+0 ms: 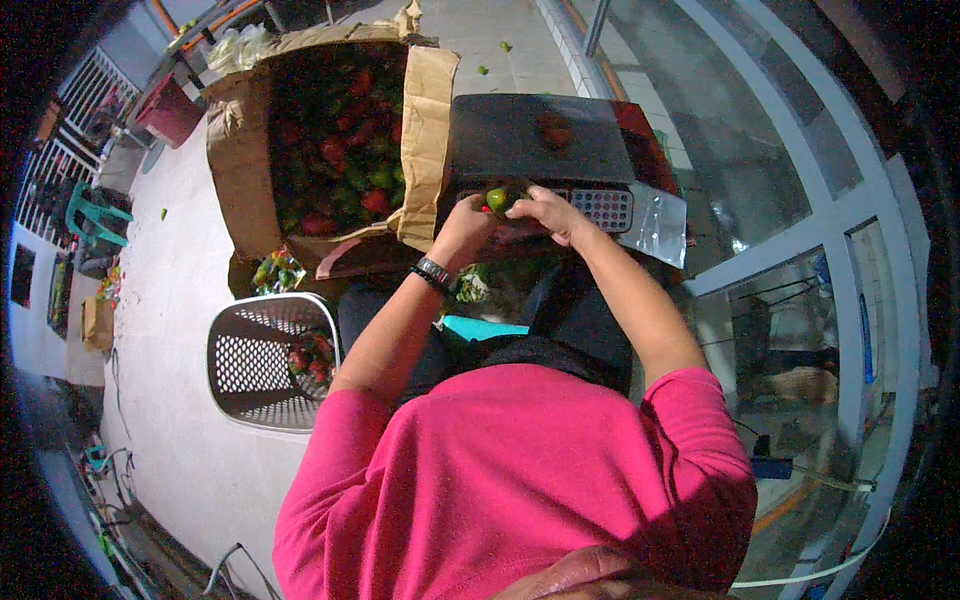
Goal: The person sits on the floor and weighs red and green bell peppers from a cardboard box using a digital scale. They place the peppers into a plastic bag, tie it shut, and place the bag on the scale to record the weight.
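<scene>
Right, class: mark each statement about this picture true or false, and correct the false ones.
1. Both hands meet at a small green pepper in front of the weighing scale. True.
2. The cardboard box holds only bananas. False: it holds red and green peppers.
3. A watch sits on the left hand wrist. True.
4. The white perforated basket is stacked on the scale. False: it stands on the floor, lower left.
5. The right hand wears a glove. False: it is bare.
</scene>
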Demonstrator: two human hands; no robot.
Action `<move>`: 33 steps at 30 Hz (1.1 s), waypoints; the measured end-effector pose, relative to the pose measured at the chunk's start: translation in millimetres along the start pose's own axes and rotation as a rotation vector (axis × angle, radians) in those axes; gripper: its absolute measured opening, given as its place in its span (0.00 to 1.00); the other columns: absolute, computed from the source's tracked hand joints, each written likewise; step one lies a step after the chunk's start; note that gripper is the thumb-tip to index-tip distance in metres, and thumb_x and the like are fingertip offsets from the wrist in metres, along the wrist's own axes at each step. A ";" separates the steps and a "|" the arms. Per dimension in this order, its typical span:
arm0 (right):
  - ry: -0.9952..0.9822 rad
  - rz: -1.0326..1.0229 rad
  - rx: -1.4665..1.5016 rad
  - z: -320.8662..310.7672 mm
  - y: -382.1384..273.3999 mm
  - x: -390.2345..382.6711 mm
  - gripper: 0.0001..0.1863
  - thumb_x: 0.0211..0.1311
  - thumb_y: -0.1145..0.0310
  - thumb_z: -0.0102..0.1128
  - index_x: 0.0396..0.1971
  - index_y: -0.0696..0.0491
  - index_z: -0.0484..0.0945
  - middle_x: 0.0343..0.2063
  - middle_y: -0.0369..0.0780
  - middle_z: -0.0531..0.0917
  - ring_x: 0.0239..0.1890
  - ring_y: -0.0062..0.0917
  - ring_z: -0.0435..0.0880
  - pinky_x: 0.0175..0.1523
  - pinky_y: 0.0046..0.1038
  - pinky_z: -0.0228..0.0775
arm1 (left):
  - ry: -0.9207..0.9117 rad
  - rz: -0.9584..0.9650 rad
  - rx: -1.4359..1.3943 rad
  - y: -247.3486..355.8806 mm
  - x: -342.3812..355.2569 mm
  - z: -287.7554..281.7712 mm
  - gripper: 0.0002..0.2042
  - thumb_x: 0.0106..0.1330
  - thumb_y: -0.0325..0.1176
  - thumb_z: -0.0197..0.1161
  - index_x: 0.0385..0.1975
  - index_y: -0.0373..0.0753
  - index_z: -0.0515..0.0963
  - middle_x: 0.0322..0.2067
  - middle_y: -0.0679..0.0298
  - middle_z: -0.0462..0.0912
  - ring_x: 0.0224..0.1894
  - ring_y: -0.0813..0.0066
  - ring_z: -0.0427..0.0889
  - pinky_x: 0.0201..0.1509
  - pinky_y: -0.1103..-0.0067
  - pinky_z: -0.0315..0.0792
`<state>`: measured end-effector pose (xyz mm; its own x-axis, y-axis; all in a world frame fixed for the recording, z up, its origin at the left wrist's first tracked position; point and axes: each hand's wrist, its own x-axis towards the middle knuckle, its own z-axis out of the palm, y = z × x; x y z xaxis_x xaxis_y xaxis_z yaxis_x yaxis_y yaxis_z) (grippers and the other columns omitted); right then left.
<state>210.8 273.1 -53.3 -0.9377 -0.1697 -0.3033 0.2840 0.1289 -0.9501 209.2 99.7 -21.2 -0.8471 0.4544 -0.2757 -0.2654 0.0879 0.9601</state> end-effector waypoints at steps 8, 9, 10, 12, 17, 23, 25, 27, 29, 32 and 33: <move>0.027 0.018 -0.740 -16.1 -71.0 -21.3 0.30 0.38 0.47 0.56 0.40 0.54 0.71 0.40 0.47 0.74 0.42 0.34 0.73 0.45 0.31 0.64 | 0.208 0.538 0.759 14.1 21.2 2.9 0.23 0.49 0.22 0.56 0.48 0.31 0.60 0.34 0.53 0.76 0.33 0.65 0.76 0.34 0.74 0.71; 0.006 -0.002 -0.720 -18.6 -83.4 -27.7 0.30 0.40 0.47 0.55 0.40 0.54 0.71 0.41 0.47 0.74 0.44 0.34 0.73 0.46 0.31 0.64 | 0.180 0.508 0.792 28.6 18.3 5.2 0.23 0.49 0.22 0.56 0.48 0.31 0.60 0.34 0.51 0.75 0.34 0.64 0.76 0.36 0.73 0.71; 0.014 -0.026 -0.715 -26.7 -88.7 -28.4 0.29 0.42 0.47 0.55 0.40 0.54 0.71 0.40 0.45 0.75 0.43 0.33 0.73 0.45 0.30 0.64 | 0.144 0.483 0.823 47.1 17.4 9.4 0.23 0.50 0.23 0.56 0.48 0.32 0.60 0.35 0.50 0.75 0.35 0.63 0.76 0.37 0.72 0.70; 0.003 -0.082 -0.577 -50.6 -96.9 -24.5 0.26 0.43 0.49 0.55 0.38 0.53 0.71 0.37 0.42 0.76 0.41 0.31 0.74 0.44 0.30 0.64 | 0.134 0.472 0.835 75.3 22.9 15.2 0.23 0.50 0.25 0.56 0.47 0.32 0.59 0.35 0.47 0.75 0.36 0.60 0.76 0.38 0.71 0.70; 0.025 0.013 0.347 -52.4 -155.4 -65.8 0.20 0.44 0.56 0.57 0.34 0.54 0.72 0.31 0.40 0.78 0.30 0.27 0.78 0.39 0.28 0.71 | -0.041 0.866 0.946 130.5 27.5 20.3 0.14 0.49 0.37 0.58 0.29 0.33 0.72 0.25 0.48 0.76 0.32 0.49 0.74 0.36 0.66 0.69; 0.020 -0.018 0.454 -55.2 -178.1 -64.1 0.21 0.47 0.58 0.55 0.37 0.57 0.70 0.30 0.42 0.78 0.30 0.31 0.78 0.40 0.36 0.71 | 0.011 0.754 1.284 154.1 61.8 16.9 0.09 0.49 0.34 0.54 0.25 0.37 0.77 0.24 0.53 0.78 0.29 0.58 0.78 0.32 0.70 0.72; 0.048 -0.036 0.457 -55.4 -180.6 -63.4 0.18 0.49 0.61 0.54 0.37 0.57 0.70 0.31 0.43 0.78 0.30 0.31 0.78 0.40 0.35 0.71 | 0.071 0.772 1.261 174.5 47.9 24.7 0.09 0.48 0.33 0.54 0.25 0.36 0.76 0.24 0.54 0.78 0.29 0.59 0.78 0.31 0.70 0.72; -0.005 -0.107 0.370 -59.7 -183.3 -65.4 0.16 0.50 0.64 0.53 0.37 0.58 0.70 0.31 0.43 0.78 0.31 0.30 0.78 0.39 0.33 0.71 | 0.019 0.716 1.360 180.6 64.5 26.0 0.08 0.47 0.31 0.55 0.26 0.37 0.76 0.24 0.54 0.78 0.27 0.61 0.79 0.29 0.72 0.73; -0.048 -0.160 0.286 -63.4 -182.6 -65.2 0.14 0.51 0.67 0.53 0.37 0.58 0.71 0.31 0.43 0.78 0.30 0.28 0.78 0.37 0.32 0.72 | -0.061 0.857 1.563 184.0 69.2 21.3 0.08 0.45 0.30 0.57 0.26 0.38 0.77 0.23 0.55 0.78 0.27 0.62 0.79 0.29 0.73 0.73; 0.000 -0.189 0.074 -63.2 -178.4 -65.8 0.14 0.52 0.68 0.51 0.38 0.57 0.69 0.33 0.42 0.77 0.33 0.27 0.77 0.38 0.28 0.71 | -0.048 0.792 1.392 189.1 59.2 30.9 0.08 0.43 0.30 0.59 0.24 0.38 0.77 0.23 0.56 0.78 0.26 0.63 0.79 0.29 0.73 0.73; 0.059 -0.185 -0.064 -46.9 -184.9 -77.1 0.14 0.54 0.67 0.50 0.40 0.55 0.68 0.36 0.41 0.76 0.37 0.27 0.75 0.41 0.27 0.69 | -0.075 0.960 1.353 187.0 61.6 27.2 0.08 0.43 0.30 0.59 0.25 0.38 0.77 0.23 0.56 0.78 0.26 0.63 0.79 0.28 0.73 0.73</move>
<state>221.2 308.2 149.1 -0.9833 -0.1391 -0.1175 0.0943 0.1632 -0.9821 119.9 168.2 142.6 -0.4221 0.8298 0.3651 0.9053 0.4069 0.1219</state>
